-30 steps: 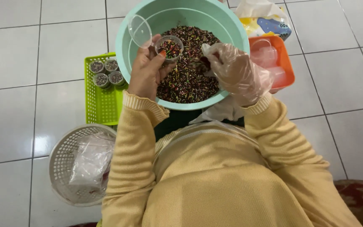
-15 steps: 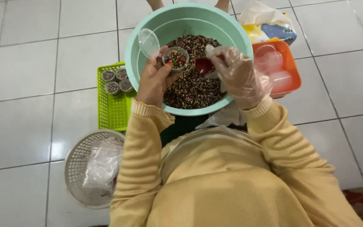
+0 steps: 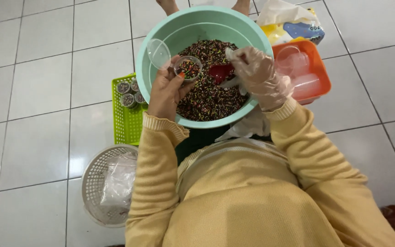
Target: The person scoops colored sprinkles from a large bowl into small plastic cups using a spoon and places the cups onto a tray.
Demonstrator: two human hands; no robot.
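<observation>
The big mint basin (image 3: pixel 197 25) sat hemmed in: green basket (image 3: pixel 126 121) at its left rim, orange tray (image 3: pixel 318 68) at its right (open tile beyond both). Over the sprinkles (image 3: pixel 206 98), the left hand (image 3: pixel 165 93) pinched a small clear cup (image 3: pixel 188 68), lid flipped open. The gloved right hand (image 3: pixel 254 71) was curled around a red scoop (image 3: pixel 219 72) just beside it.

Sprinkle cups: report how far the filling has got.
Done: several filled cups sit in the green basket. In hand: the left hand holds a small cup, partly filled, over the basin; the gloved right hand holds a red scoop. Left: empty cups in the orange tray.
</observation>
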